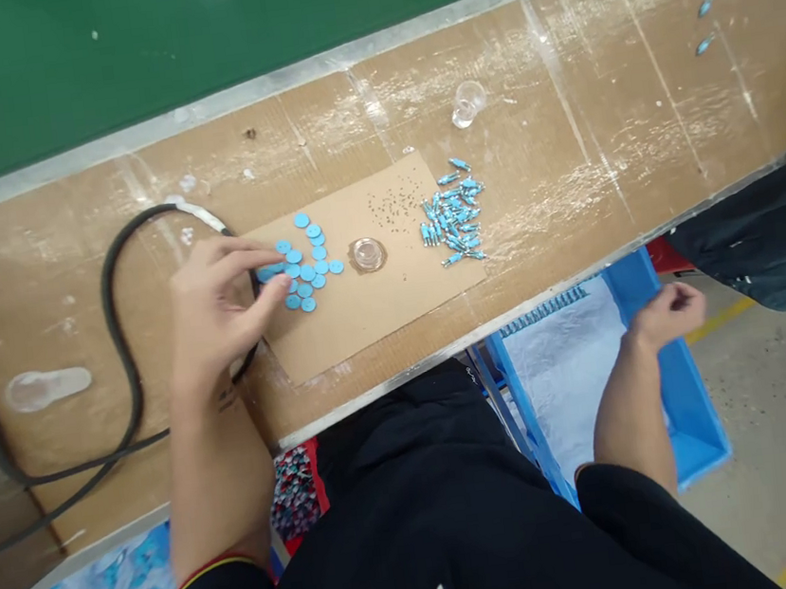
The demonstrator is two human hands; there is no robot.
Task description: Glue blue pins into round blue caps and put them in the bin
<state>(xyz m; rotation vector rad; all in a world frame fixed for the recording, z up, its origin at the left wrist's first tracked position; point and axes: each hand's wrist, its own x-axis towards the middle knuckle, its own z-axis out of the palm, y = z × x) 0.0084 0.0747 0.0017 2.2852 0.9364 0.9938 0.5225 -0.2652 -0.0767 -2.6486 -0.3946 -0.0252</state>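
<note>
My left hand (219, 311) rests on the left end of a cardboard sheet (380, 306), its thumb and fingers pinched at the edge of a cluster of small blue discs (307, 267). Whether a disc sits between the fingertips I cannot make out. A small clear round cup (367, 254) stands at the sheet's middle. To its right lie a heap of small blue pin-like parts (456, 220) and a scatter of tiny dark specks (393, 207). My right hand (667, 310) hangs below the bench edge over a blue bin (684, 392), fingers curled closed.
A black cable (120, 347) loops over the worn wooden bench (558, 121) left of the sheet. A clear plastic piece (46, 387) lies far left, another clear cup (466, 104) behind the sheet, and two blue parts (704, 27) far right. A green belt (190, 42) runs behind.
</note>
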